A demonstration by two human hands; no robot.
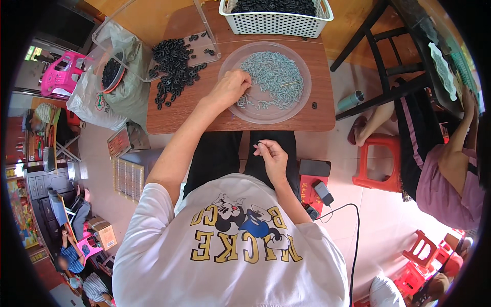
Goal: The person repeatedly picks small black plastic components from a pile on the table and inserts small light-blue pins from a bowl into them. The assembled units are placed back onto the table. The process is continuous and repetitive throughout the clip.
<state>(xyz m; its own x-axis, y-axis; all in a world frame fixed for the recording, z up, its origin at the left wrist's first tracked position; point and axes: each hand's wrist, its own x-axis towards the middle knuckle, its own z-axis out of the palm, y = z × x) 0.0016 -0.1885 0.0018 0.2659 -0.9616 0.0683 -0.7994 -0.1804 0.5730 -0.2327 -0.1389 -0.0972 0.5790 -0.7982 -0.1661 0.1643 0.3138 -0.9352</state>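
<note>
A shallow round clear plastic tray on the table holds a spread of small pale blue-grey pins. Over its left side is my left hand, fingertips pinched together at the edge of the pins; whatever is between them is hidden. My right hand hovers above my lap, just off the table's near edge, thumb and fingers closed together. A tiny dark bit shows at its fingertips, too small to name. Left of the tray lies a loose pile of small black oval parts, partly spilling from a clear box lying on its side.
The brown wooden table carries a white perforated basket of black parts at the back. One stray black part lies right of the tray. Sacks stand left. Another person sits at right beside a red stool.
</note>
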